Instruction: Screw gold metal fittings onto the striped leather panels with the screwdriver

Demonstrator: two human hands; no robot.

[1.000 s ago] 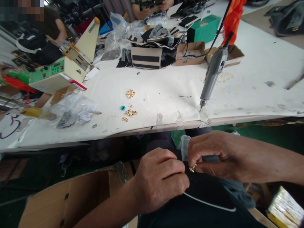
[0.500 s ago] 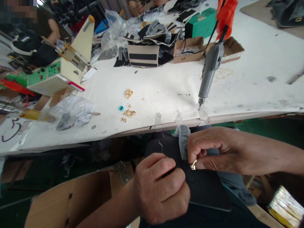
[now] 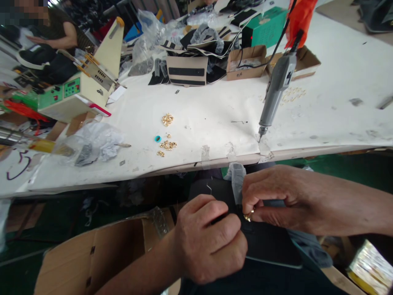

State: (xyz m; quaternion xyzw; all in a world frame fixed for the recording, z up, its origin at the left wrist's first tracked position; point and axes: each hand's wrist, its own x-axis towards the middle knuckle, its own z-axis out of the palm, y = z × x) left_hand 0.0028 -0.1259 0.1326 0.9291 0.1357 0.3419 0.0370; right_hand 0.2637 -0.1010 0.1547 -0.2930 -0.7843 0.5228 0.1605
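Note:
Below the table's front edge, my left hand [image 3: 210, 239] is closed in a fist, gripping the edge of a black flat piece [image 3: 270, 241] that lies on my lap. My right hand [image 3: 276, 196] pinches a small gold ring [image 3: 248, 216] against that black piece, close to my left knuckles. A strip of clear grey plastic [image 3: 237, 182] sticks up between the two hands. On the white table [image 3: 215, 114] lie small piles of gold rings [image 3: 168, 144] and a blue ring [image 3: 157, 139].
A grey electric screwdriver [image 3: 274, 96] hangs over the table edge, tip down. A cream and green machine [image 3: 82, 84] stands at left, crumpled plastic [image 3: 92, 143] beside it. Cardboard boxes [image 3: 245, 61], black and beige pieces lie behind. An open carton [image 3: 92, 258] sits under my left arm. A person's arm shows far left.
The black piece has been pulled up a little on my lap and my left fist has shifted its grip slightly. My right hand keeps pinching the gold ring.

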